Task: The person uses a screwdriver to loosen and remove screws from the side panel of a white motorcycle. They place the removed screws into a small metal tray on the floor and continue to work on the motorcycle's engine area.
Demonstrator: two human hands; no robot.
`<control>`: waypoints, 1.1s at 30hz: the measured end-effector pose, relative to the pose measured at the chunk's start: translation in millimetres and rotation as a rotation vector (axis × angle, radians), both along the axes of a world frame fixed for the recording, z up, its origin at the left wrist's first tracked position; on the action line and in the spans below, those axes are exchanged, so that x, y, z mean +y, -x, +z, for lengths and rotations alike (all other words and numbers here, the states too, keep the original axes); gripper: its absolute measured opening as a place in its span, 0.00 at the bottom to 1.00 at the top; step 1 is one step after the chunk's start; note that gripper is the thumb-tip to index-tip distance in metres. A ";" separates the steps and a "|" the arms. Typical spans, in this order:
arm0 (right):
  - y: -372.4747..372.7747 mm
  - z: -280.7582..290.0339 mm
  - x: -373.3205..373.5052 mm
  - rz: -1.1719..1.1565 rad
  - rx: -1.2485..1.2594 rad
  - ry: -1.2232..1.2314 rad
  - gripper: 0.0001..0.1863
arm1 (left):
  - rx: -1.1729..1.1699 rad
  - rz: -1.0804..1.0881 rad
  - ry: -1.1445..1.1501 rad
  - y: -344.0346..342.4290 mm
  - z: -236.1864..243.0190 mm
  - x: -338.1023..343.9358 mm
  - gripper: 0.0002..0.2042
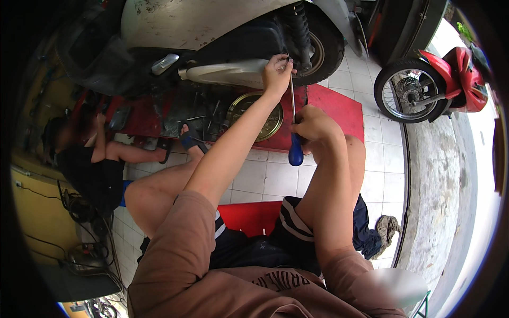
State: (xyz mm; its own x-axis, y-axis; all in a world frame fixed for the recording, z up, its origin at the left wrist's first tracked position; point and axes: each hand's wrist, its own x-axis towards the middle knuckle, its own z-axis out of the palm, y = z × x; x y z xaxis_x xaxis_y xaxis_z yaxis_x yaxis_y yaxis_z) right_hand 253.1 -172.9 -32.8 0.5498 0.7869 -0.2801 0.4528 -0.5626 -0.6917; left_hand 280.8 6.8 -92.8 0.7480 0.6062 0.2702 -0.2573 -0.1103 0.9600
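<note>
A long screwdriver (296, 152) with a blue handle and a thin metal shaft points away from me. My right hand (318, 127) is closed around it where handle and shaft meet. At the far end of the shaft, my left hand (277, 77) pinches its fingertips together by the screwdriver's tip. A small dark bit shows there, too small to name. Both hands are close to the scooter's rear end, just below the black shock absorber (298, 29) and beside the pale exhaust cover (228, 73). The scooter (169, 24) has light, scuffed body panels.
The scooter stands over a red platform (334, 108), which bears a round gold-coloured tray (275, 124) and several tools. Another person (95, 153) sits at the left. A red motorcycle (450, 85) stands at the right. A crumpled rag (387, 233) lies on the tiled floor.
</note>
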 end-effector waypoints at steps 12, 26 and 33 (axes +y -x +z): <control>-7.4 -8.3 5.1 -0.079 -0.073 0.018 0.17 | -0.031 0.031 0.062 -1.2 -5.6 2.7 0.12; 1.6 -2.4 7.2 -0.076 -0.124 -0.119 0.16 | -0.044 0.017 0.181 7.3 -2.6 2.5 0.14; 40.7 40.7 9.0 -0.301 0.543 -0.350 0.17 | 0.434 -0.251 0.486 83.1 -7.7 -4.4 0.19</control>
State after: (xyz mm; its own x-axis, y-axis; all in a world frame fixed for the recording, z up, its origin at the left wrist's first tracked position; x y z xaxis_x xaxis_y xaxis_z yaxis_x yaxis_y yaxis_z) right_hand 212.4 -163.9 7.8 0.6119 0.7167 -0.3347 -0.1472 -0.3126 -0.9384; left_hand 197.6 2.4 -100.6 0.8604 0.3772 -0.3426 0.1991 0.3701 0.9074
